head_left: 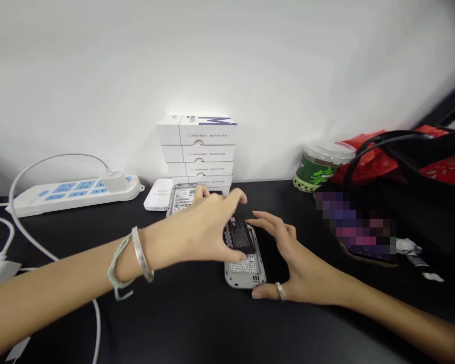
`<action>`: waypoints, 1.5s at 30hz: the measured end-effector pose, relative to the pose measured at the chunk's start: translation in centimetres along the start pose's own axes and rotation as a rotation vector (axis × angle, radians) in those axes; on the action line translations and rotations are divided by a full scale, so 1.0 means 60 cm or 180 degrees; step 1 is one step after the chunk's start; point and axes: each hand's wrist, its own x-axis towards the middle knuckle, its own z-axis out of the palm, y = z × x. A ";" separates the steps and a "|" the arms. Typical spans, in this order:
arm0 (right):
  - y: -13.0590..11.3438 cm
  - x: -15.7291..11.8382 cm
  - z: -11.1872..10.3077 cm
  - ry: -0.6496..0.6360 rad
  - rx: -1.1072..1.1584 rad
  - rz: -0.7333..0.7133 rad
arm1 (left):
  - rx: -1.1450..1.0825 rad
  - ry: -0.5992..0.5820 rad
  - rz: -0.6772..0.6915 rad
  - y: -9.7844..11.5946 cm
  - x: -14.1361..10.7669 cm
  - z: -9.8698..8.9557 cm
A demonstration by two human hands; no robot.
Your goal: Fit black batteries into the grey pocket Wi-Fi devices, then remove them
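Observation:
My left hand (208, 222) pinches a black battery (240, 235) printed with white figures, with the thumb at its near edge. The battery is tilted over a small grey open-backed device (246, 278) lying on the table, and covers its upper part. White labels show inside the device below my thumb. My right hand (296, 263) spans the right side of this device, thumb at the near corner and fingertips by the far end. Behind my left hand lies a second open-backed device (182, 194) with a printed label, partly hidden.
Several white boxes (199, 136) are stacked against the wall beside white covers (158, 194). A power strip (76, 192) and white cables (17, 212) lie left. On the right are a green drink cup (316, 169), a phone (356, 232), crumpled wrapping (407, 247) and a black bag (432, 182).

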 end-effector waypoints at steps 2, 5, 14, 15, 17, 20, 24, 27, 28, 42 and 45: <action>0.001 -0.001 0.000 0.0052 -0.0067 -0.0124 | -0.0049 -0.0118 0.0052 0.022 -0.009 0.005; 0.004 -0.002 0.002 0.0158 -0.0109 -0.0249 | 0.0027 -0.0169 0.0134 0.034 -0.009 0.010; 0.015 -0.004 0.011 0.0342 0.0015 -0.0193 | -0.0479 -0.0152 -0.0002 0.014 -0.012 0.022; 0.015 -0.004 0.010 0.0306 0.0005 -0.0167 | -0.0482 -0.0121 0.0005 0.014 -0.014 0.025; 0.011 -0.004 0.004 0.0139 -0.0011 -0.0068 | -0.0284 -0.0106 0.0147 0.017 -0.018 0.031; -0.002 -0.002 -0.002 -0.0075 -0.0012 -0.0051 | 0.0486 -0.0115 0.0500 0.031 -0.024 0.044; -0.018 0.000 -0.001 -0.0113 0.0001 -0.0149 | 0.1125 0.0176 0.0751 0.047 -0.042 0.056; -0.010 0.009 -0.007 0.0070 0.0293 -0.0012 | 0.0831 0.0568 0.0960 0.037 -0.066 0.040; -0.003 0.015 -0.013 0.0115 0.0413 0.0041 | 0.0711 0.0755 0.1015 0.029 -0.075 0.030; 0.045 0.113 -0.041 0.0231 0.0266 0.0254 | 0.0015 0.1104 -0.0480 -0.161 -0.191 0.018; 0.034 0.083 -0.037 0.0363 0.0177 0.0270 | -0.0038 0.1298 -0.0480 -0.169 -0.181 0.016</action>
